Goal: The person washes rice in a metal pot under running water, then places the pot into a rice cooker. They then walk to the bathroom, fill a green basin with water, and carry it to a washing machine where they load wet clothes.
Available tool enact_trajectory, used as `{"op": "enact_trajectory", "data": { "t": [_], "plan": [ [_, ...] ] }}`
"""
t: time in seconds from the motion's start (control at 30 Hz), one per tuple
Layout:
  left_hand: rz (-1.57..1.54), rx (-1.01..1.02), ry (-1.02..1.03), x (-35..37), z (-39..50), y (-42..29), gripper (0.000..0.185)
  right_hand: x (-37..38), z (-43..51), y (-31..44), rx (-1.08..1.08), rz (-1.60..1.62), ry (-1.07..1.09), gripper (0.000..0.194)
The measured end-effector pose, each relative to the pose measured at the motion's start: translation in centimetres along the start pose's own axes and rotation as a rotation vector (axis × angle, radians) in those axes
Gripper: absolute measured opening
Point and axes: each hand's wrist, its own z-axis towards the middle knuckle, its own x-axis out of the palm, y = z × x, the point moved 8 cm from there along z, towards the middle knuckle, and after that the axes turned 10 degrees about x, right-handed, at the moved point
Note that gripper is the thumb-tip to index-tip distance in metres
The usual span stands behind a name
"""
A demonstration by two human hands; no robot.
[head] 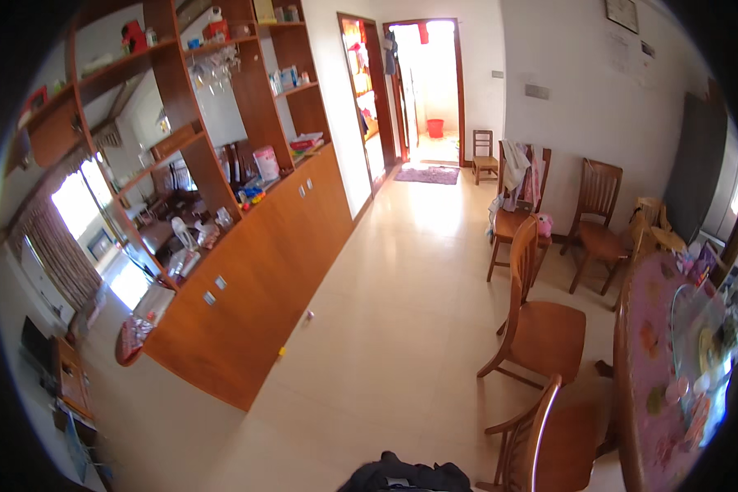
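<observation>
Neither of my hands is in view. Dark fabric (406, 475), perhaps my own clothing, shows at the bottom edge. Before me a pale tiled floor (369, 307) runs to a bright open doorway (433, 92). On the left stands a wooden cabinet (258, 270) with open shelves above it. A white and pink can (265, 163) sits on its counter, with red and blue items beside it. To the right, wooden chairs (544, 335) stand by a round dining table (642, 344) with a patterned cover and a glass turntable (682, 326).
Small bits, one a yellow piece (281, 352), lie on the floor by the cabinet. A purple mat (427, 174) lies before the doorway, and a red bucket (435, 128) stands beyond. Clothes (516, 166) hang over a chair near a small wooden chair (484, 163).
</observation>
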Motion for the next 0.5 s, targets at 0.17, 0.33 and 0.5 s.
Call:
{"op": "enact_trajectory", "data": {
  "t": [0.17, 0.33, 0.5],
  "plan": [
    [-0.109, -0.177, -0.041, -0.8, 6.5, -3.8, 0.035, -9.1, 2.9, -1.2, 0.312, 0.21, -0.198, 0.026],
    [0.016, -0.136, 0.04, -2.5, 20.4, -15.2, 0.035, -16.3, 9.3, 15.5, 0.157, 0.534, -0.298, 0.018],
    [0.412, 0.074, 0.044, -4.1, 38.0, -40.3, 0.036, -20.2, 12.1, 29.5, 0.132, 0.562, -0.285, 0.022]
  ]
}}
